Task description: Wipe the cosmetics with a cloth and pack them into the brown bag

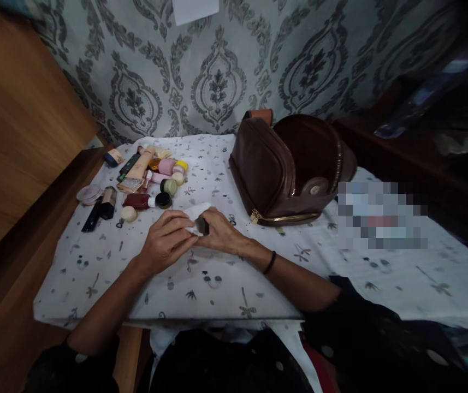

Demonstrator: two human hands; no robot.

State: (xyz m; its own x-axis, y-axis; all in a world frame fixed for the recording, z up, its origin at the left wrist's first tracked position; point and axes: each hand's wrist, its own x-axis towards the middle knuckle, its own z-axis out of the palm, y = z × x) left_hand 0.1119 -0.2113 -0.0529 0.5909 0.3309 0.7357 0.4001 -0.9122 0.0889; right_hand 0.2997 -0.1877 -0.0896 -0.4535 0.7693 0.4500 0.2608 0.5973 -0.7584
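Note:
My left hand [167, 238] is closed on a white cloth or tissue [196, 210] and presses it against a small dark-ended item [203, 226]. My right hand [222, 232], with a dark band at the wrist, wraps round that item from the other side. Fingers and cloth hide most of it, so its kind does not show. Both hands are just above the front middle of the table. Close by on the left lie a black-lidded jar [163, 200], a dark red bottle with a white cap [136, 202] and a round cream-coloured lid or jar [129, 214].
A brown leather bag [258, 164] stands unzipped at the back right. Several cosmetic tubes and bottles, including a beige tube [140, 166], cluster at the back left. A blurred-out item [383, 215] lies on the right. The patterned tablecloth [143, 305] ends near my body.

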